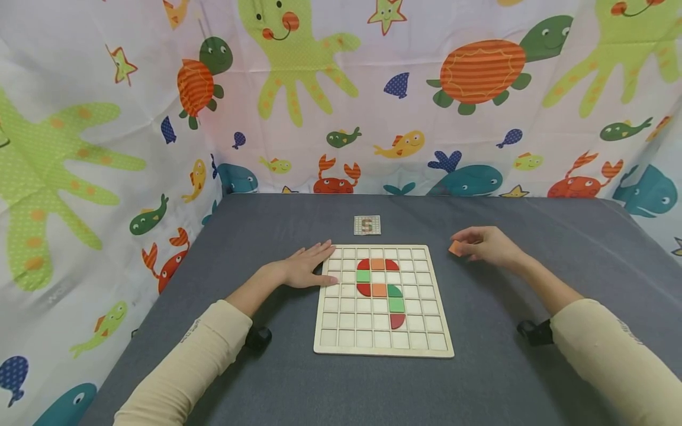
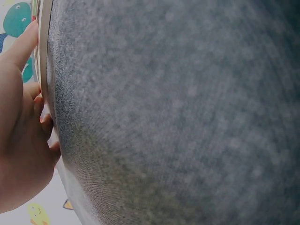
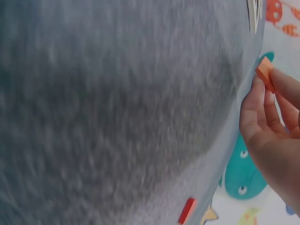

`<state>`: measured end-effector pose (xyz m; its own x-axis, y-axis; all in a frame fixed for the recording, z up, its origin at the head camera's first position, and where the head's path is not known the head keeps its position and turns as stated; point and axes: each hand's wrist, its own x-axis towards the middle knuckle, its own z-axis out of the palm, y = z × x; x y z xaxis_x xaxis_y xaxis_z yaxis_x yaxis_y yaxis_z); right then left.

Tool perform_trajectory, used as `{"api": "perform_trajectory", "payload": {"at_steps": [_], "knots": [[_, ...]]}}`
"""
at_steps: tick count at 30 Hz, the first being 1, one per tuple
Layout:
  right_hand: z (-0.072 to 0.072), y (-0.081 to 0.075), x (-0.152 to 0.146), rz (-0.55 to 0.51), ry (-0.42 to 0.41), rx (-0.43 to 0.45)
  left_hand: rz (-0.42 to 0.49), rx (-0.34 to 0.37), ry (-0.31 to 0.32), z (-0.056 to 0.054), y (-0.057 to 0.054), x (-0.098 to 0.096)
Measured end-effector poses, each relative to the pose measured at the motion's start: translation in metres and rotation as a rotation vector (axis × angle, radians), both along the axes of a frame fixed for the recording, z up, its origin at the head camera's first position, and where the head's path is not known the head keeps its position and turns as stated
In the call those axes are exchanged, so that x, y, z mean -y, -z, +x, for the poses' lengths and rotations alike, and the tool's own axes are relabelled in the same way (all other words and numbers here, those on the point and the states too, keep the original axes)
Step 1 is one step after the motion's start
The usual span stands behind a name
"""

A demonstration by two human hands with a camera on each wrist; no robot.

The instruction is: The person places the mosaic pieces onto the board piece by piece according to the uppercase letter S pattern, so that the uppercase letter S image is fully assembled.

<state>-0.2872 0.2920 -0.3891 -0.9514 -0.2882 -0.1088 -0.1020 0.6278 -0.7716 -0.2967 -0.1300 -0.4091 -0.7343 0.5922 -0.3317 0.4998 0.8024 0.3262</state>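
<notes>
On the gridded wooden board [image 1: 351, 338] lie coloured tiles: red quarter-rounds [image 1: 397, 320], orange squares [image 1: 377, 264], light green squares [image 1: 396, 305] and a darker green quarter-round [image 1: 394, 290]. My left hand [image 1: 305, 267] rests on the board's upper left edge, fingers spread and fairly straight. To the right of the board, my right hand [image 1: 491, 245] pinches an orange square tile [image 3: 266, 75] between thumb and fingertips. In the left wrist view the left hand [image 2: 21, 126] touches the pale board rim [image 2: 44, 51].
A small card [image 1: 367, 225] with a grid and a brown S-like figure lies behind the board. Low in the right wrist view is a red piece [image 3: 186, 210] on the grey cloth. A sea-animal curtain [image 1: 405, 112] hangs behind and left of the table [image 1: 373, 390].
</notes>
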Motion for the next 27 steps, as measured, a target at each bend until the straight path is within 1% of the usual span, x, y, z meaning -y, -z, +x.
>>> {"api": "perform_trajectory", "payload": {"at_steps": [7,13,23,27], "knots": [[0.006,0.002,0.017,-0.049,-0.068,0.054,-0.002,-0.005,0.001,0.000,0.001,0.001],[0.009,0.003,0.028,-0.063,-0.100,0.081,0.002,-0.007,-0.003,-0.001,0.001,0.000],[0.019,0.001,0.050,-0.080,-0.140,0.091,0.009,-0.009,0.001,0.000,0.002,0.000],[0.022,0.003,0.060,-0.076,-0.176,0.090,0.009,-0.005,-0.004,-0.001,0.001,0.001]]}}
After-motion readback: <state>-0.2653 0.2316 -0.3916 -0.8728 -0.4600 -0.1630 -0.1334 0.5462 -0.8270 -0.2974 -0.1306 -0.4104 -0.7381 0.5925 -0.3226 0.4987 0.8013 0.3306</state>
